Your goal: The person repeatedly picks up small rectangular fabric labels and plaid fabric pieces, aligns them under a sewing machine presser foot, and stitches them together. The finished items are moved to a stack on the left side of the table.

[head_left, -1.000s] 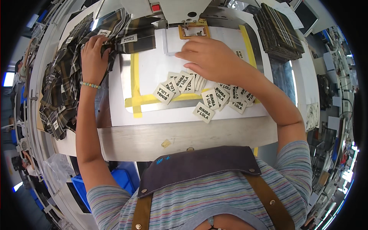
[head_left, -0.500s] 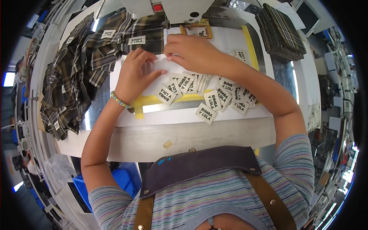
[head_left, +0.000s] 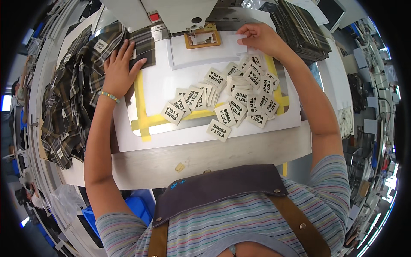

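My left hand (head_left: 119, 70) lies with its fingers spread on dark plaid fabric (head_left: 143, 45), beside the sewing machine head. A white label shows partly behind its fingers. My right hand (head_left: 262, 39) hovers at the right end of a white sheet (head_left: 205, 56), its fingers loosely curled and the thumb a little apart from the forefinger. I see nothing held between them. An orange clamp frame (head_left: 187, 40) sits under the machine head (head_left: 180, 13), over that sheet. Several square cream labels (head_left: 219, 130) with dark print lie in loose, overlapping piles nearer to me.
A heap of plaid pieces (head_left: 64, 105), several bearing labels, covers the left side. On the right stands a neat stack of folded plaid pieces (head_left: 302, 32). Yellow tape (head_left: 145, 103) marks the work plate. A blue bin (head_left: 139, 205) stands below the table edge.
My hands have moved apart from in front of the machine: the left went left onto the plaid fabric, the right went right. The labelled plaid piece by the machine has shifted left.
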